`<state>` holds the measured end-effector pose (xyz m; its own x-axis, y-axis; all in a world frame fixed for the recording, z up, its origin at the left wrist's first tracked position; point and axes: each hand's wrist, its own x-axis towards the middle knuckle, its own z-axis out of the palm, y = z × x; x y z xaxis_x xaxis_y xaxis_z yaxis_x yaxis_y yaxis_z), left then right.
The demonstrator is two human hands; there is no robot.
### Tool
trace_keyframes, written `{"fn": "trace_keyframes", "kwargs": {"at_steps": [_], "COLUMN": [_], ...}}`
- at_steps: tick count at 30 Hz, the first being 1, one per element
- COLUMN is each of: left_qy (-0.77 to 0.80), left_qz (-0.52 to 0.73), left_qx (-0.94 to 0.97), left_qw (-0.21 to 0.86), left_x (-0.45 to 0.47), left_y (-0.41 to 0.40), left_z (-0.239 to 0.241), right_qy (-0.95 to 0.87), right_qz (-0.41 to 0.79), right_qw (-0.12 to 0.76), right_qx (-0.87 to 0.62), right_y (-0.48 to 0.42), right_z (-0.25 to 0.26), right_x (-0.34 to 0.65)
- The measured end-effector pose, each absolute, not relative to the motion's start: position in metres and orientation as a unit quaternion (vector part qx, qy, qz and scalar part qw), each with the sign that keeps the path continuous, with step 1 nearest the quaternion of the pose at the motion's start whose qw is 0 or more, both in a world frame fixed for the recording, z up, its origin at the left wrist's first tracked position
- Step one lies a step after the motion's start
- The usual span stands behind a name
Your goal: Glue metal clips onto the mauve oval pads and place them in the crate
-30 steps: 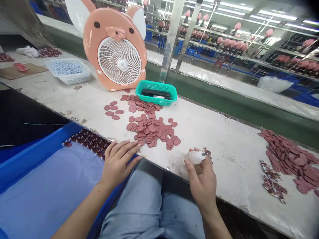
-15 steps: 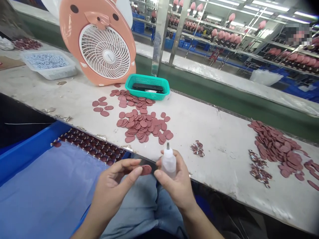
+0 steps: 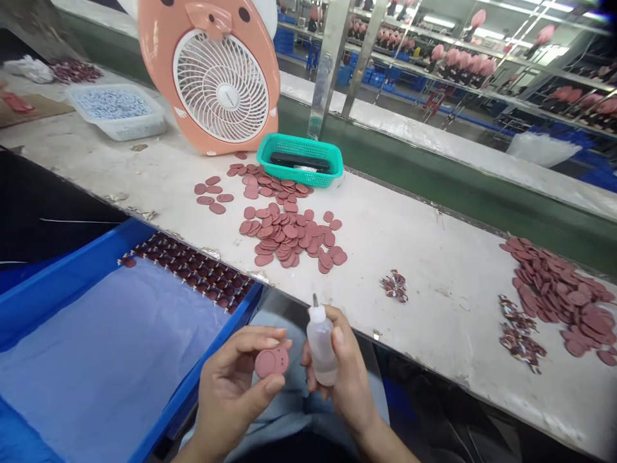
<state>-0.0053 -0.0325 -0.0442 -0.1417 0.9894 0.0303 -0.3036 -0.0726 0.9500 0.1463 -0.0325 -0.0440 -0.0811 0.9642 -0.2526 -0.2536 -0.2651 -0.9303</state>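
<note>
- While the left hand [image 3: 224, 386] pinches one reddish-brown disc [image 3: 270, 364] between thumb and fingers, the right hand [image 3: 349, 373] is wrapped around a small bottle [image 3: 320, 350], its thin tip pointing up.
- Both disc and bottle are well in front of the green basket [image 3: 284, 172], over the person's lap, near each other but apart.
- The held disc's visible face carries a round outline and a few small dark dots.
- Just in front of the basket, on the table [image 3: 434, 257], spreads a heap of discs [image 3: 289, 235].
- To the basket's right and nearer the person sits a small brown cluster [image 3: 394, 285]; farther right are another brown cluster [image 3: 520, 334] and a second heap of discs [image 3: 559, 292].
- Left of the basket and just beside it stands an orange fan [image 3: 214, 83] with an animal face; its hub bears a small dark mark like lettering, too small to read.
- Farther left of the basket is a white tub [image 3: 139, 132] of small pale-blue bits.
- In front and left of the basket, below the table, a blue bin [image 3: 62, 267] holds rows of brown pieces [image 3: 193, 273].
</note>
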Motion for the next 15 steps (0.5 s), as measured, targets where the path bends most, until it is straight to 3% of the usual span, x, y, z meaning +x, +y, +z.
{"fn": "trace_keyframes", "kwargs": {"at_steps": [4, 7, 15], "left_qy": [0.461, 0.454, 0.457], "left_qz": [0.578, 0.566, 0.525], "left_qx": [0.206, 0.131, 0.073], "left_qw": [0.641, 0.675, 0.714], "left_x": [-0.006, -0.006, -0.001], "left_y": [-0.035, -0.032, -0.028], "left_z": [-0.032, -0.031, -0.026], "right_qy": [-0.548, -0.602, -0.494], "right_qz": [0.451, 0.382, 0.319], "right_qw": [0.399, 0.367, 0.566], "right_qx": [-0.581, -0.597, -0.578], "right_y": [-0.045, -0.049, -0.064], "right_z": [-0.037, -0.024, -0.029], "right_x": [0.177, 0.195, 0.219]}}
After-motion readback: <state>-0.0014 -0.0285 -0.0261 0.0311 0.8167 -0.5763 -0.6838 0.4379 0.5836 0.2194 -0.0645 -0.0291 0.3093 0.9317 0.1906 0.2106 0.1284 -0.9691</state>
